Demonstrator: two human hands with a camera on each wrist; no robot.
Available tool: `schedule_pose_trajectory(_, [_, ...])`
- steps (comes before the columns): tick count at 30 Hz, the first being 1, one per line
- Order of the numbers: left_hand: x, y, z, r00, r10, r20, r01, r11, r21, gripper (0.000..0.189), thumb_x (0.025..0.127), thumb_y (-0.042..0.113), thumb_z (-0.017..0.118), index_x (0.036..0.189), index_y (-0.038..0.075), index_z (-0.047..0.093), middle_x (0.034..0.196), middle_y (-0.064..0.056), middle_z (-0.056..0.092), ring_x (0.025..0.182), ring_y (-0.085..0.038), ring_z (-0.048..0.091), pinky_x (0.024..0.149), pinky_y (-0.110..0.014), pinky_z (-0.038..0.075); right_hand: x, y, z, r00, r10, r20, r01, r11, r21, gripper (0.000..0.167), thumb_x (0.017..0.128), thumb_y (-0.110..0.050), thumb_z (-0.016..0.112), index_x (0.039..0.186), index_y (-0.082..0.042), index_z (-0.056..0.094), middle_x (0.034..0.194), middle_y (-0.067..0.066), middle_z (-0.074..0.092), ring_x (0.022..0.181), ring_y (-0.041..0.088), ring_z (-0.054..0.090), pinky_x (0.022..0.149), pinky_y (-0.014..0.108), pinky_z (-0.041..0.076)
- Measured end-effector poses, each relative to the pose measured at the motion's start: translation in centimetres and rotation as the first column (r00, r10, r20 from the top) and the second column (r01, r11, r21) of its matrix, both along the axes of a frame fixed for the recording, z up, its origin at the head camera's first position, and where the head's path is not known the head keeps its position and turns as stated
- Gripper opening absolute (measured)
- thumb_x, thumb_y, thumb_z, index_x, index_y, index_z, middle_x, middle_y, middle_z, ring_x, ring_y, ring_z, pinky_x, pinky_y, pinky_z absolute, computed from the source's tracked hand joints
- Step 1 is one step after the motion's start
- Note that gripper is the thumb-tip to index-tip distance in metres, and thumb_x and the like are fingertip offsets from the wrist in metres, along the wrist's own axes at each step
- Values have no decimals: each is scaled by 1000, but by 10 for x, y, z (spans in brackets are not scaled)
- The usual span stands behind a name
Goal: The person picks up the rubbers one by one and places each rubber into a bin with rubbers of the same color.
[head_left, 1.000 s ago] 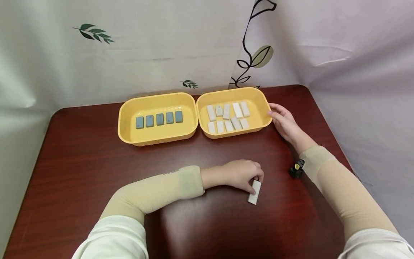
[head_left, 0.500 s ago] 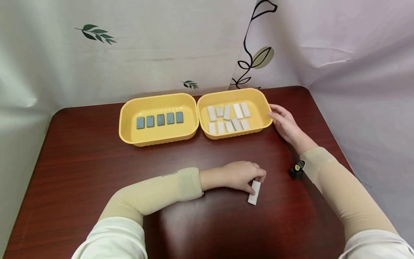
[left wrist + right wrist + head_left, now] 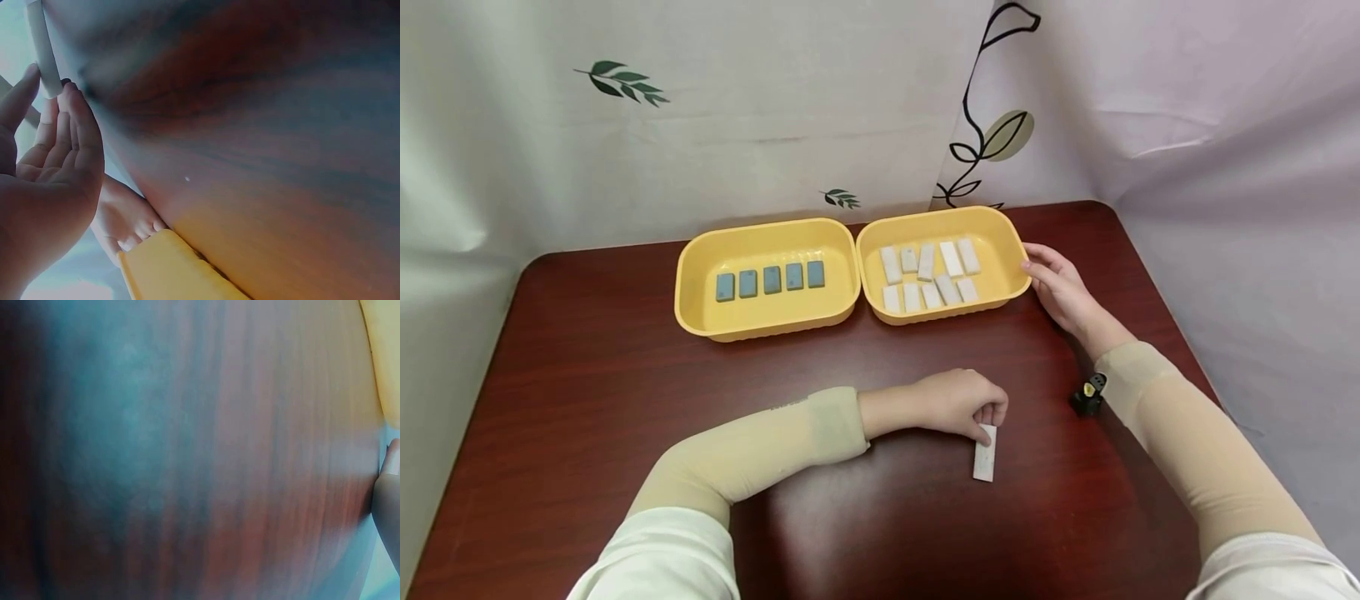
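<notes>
My left hand (image 3: 957, 403) pinches one end of a flat white rectangular block (image 3: 984, 461) between thumb and fingers, low over the table's front right part. In the left wrist view the block (image 3: 42, 53) stands out past the thumb and fingertips. Farther back, my right hand (image 3: 1063, 293) holds the right end of the right yellow tray (image 3: 951, 312), thumb at the rim and fingers along the outer wall. Two rows of white and pale grey blocks (image 3: 951, 259) lie in that tray. Only part of a finger shows in the right wrist view.
The left yellow tray (image 3: 760, 331) stands against the right one and holds a row of several blue-grey blocks (image 3: 772, 280). A small black object (image 3: 1087, 395) is by the right wrist. Behind the dark red table (image 3: 587, 375) hangs a pale curtain (image 3: 737, 125).
My left hand has shifted slightly, and the white block in it has turned a little more upright in the head view and come slightly nearer. The right hand stays at the tray.
</notes>
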State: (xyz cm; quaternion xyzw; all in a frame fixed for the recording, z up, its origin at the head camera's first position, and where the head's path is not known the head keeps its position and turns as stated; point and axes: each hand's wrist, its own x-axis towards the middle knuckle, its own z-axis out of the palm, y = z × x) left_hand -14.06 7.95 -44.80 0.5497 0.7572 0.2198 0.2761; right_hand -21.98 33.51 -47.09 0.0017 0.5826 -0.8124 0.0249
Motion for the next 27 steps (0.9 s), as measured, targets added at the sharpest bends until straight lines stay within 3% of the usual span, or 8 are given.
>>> schedule_pose_trajectory(8, [-3, -4, 3, 990, 48, 129, -58, 996, 73, 21, 84, 16, 93, 91, 11, 74, 85, 2, 74, 77, -2, 64, 73, -9, 49, 0, -1, -1, 1000, 3, 0, -3, 1000, 2, 30, 106, 6, 51, 119, -13, 71, 116, -1, 72, 108, 9, 67, 95, 17, 54])
schedule_pose_trajectory(13, [-7, -5, 8, 980, 109, 164, -123, 990, 73, 20, 83, 14, 93, 90, 13, 74, 85, 2, 75, 75, 0, 66, 73, -10, 51, 1, 0, 0, 1000, 7, 5, -7, 1000, 8, 29, 106, 5, 52, 119, -13, 70, 117, -2, 72, 108, 9, 67, 96, 16, 53])
schedule_pose_trajectory(20, [-18, -7, 20, 966, 202, 162, -216, 973, 76, 17, 84, 16, 92, 87, 14, 76, 81, 4, 76, 72, 1, 68, 71, -12, 52, 1, 0, 0, 1000, 8, 10, -9, 1000, 27, 26, 107, 3, 53, 121, -12, 68, 119, -2, 71, 110, 8, 67, 97, 16, 53])
schedule_pose_trajectory(27, [-35, -8, 39, 973, 213, 86, -223, 967, 123, 15, 87, 19, 90, 91, 15, 76, 84, 5, 76, 77, -1, 69, 74, -13, 52, 1, 0, 1, 1000, 9, 16, -10, 1000, 26, 26, 107, 3, 52, 121, -12, 68, 120, -2, 70, 110, 8, 67, 97, 16, 53])
